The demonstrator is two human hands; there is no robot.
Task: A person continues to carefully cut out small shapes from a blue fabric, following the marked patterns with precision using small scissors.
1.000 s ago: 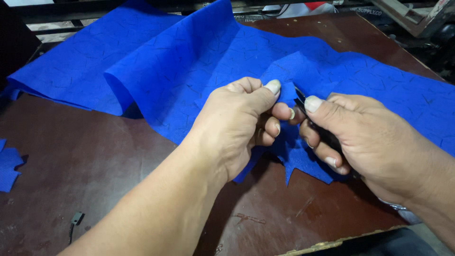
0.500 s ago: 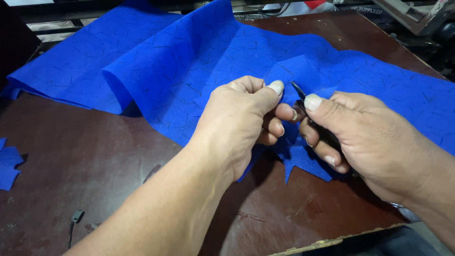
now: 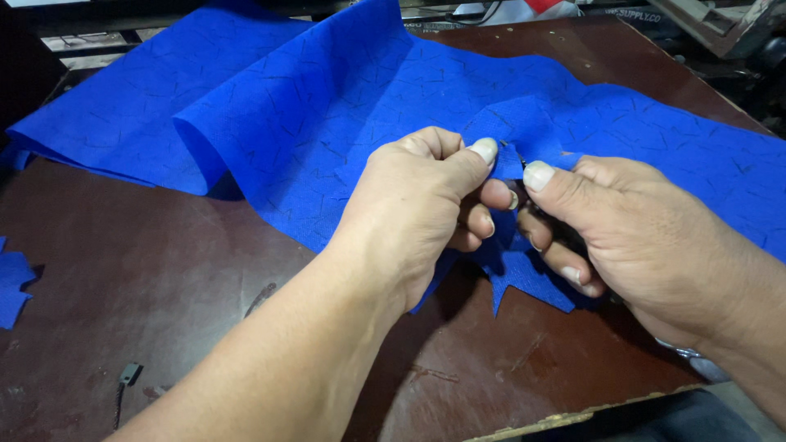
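Observation:
A large sheet of blue felt-like fabric [image 3: 327, 106] with thin dark marks lies rumpled across a dark brown table [image 3: 164, 270]. My left hand [image 3: 417, 205] pinches a raised fold of the fabric between thumb and forefinger. Right beside it, thumb nearly touching thumb, my right hand [image 3: 639, 237] is closed around a dark cutting tool that looks like scissors [image 3: 573, 239]. The tool is mostly hidden by my fingers and the fabric. A jagged cut edge of fabric [image 3: 524, 282] hangs below both hands.
A small blue scrap [image 3: 12, 286] lies at the table's left edge. A little dark clip with a wire [image 3: 127, 375] rests near the front left. The worn front table edge [image 3: 540, 424] runs just below my right wrist. Machine parts [image 3: 720, 24] stand at the back right.
The dark blade tips that showed above the fold between my thumbs have sunk almost out of sight into the fabric. Both hands stay in nearly the same place.

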